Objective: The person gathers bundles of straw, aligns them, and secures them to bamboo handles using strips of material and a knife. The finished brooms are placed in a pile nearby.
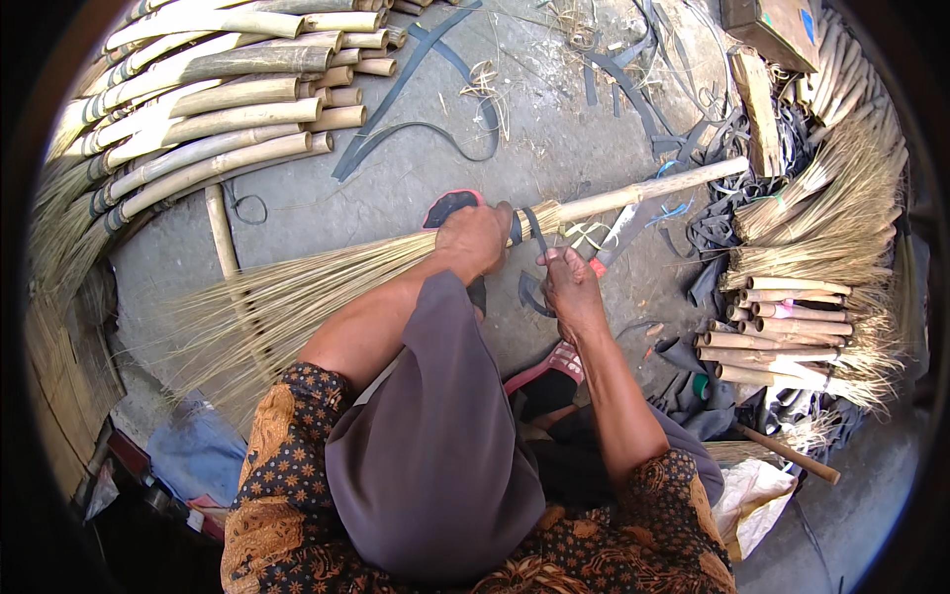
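Grey concrete floor (564, 158) is spreading beneath a seated person, with sunlight falling on the stacked goods at both sides. At the centre, the fingers of the left hand (473, 241) are curling firmly around the bound neck of a straw broom (327, 287). Just beside it, the fingers of the right hand (574, 287) are closing in a pinch on a dark strip (537, 233), which is running up to the broom's neck. The broom is lying crosswise in front of the person, its straw fanning out to the left and its pale bamboo handle (653, 188) pointing right and slightly upward. A blade (621, 230) is resting on the floor just below the handle. Under the straw, a bamboo pole (220, 223) is lying on the concrete. Farther out, loose dark straps (435, 59) are curling across the floor. At upper left, a pile of brooms (223, 109) is showing its handle ends, while on the right, short bamboo pieces (792, 327) are sitting near bundled straw (821, 238) and a wooden block (757, 109).
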### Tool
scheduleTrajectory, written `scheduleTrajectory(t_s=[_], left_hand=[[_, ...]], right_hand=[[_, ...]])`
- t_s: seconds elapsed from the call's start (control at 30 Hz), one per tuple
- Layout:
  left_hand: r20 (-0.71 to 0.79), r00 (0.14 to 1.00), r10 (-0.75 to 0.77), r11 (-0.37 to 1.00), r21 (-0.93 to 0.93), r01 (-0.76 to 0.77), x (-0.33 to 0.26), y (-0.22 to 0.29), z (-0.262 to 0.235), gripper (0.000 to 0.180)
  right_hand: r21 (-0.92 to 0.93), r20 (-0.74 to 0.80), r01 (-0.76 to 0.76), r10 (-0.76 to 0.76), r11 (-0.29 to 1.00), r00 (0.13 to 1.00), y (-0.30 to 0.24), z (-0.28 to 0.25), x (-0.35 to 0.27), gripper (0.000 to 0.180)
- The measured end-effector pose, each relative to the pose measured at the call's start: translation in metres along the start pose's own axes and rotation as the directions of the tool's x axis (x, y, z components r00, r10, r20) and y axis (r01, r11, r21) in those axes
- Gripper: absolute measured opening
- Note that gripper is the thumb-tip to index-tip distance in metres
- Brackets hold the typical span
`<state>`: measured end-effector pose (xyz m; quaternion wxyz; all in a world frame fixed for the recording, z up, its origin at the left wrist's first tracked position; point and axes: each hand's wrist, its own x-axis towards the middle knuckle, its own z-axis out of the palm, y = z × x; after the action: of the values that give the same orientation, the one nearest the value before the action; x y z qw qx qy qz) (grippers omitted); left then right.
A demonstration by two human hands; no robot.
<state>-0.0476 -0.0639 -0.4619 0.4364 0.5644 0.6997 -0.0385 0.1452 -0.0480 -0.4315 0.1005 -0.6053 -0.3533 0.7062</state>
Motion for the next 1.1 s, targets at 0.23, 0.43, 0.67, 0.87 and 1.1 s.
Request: scheduleTrajectory(t_s=[0.23,0.43,0.67,0.87,1.1], left_hand=[[0.547,0.725,0.419,0.585,-0.773,0.246,0.011,-0.015,-0.020,0.036],[-0.008,0.994,0.109,0.976,-0.191,-0.109,-0.015,0.016,-0.003,0.054],[0.010,0.982,0.187,0.941,-0.289,-0.176,-0.007,0.001,-0.010,0.063],[-0.177,0.978,0.108,0.850,-0.494,-0.183,-0.017,-0.016,-0.019,0.030],[-0.232,0.912,0.338,0.848,-0.344,-0.402,-0.033,-0.001,-0.021,0.011]], right_hand=[[0.240,0.062,-0.070,0.057,0.968,0.996,0.002,-0.009,-0.008,0.021],[0.152,-0.080,-0.021,0.033,0.988,0.996,0.000,0.006,0.017,0.024],[0.239,0.016,-0.078,0.077,0.968,0.997,0.002,-0.001,0.022,0.024],[0.188,-0.034,-0.089,0.097,0.978,0.995,0.000,0.003,0.025,0.026],[0.058,-0.118,-0.070,0.076,0.996,0.990,-0.009,0.010,0.028,0.034]])
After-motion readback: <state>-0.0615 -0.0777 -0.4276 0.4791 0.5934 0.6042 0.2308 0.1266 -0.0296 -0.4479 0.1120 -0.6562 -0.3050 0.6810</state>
